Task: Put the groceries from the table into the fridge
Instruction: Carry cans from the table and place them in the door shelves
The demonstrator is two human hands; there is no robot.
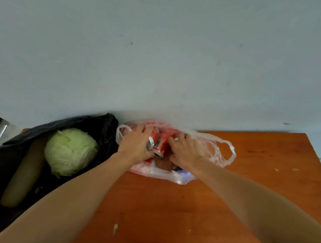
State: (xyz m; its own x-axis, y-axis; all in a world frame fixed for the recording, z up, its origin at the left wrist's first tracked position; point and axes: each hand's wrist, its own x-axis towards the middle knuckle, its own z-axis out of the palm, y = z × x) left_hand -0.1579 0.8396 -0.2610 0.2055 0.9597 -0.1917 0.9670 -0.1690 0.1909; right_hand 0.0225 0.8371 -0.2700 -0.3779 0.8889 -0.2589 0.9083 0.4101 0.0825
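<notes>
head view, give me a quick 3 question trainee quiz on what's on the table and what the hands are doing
1. True or false: the cabbage lies in the black bag.
2. What is the left hand gripping? A) red soda can B) cabbage C) bottle
3. Fill in: the red soda cans sit in a ____ plastic bag on the wooden table.

Key: 1 true; 2 A; 3 clear. The right hand rests on the cans; its grip is unclear.
</notes>
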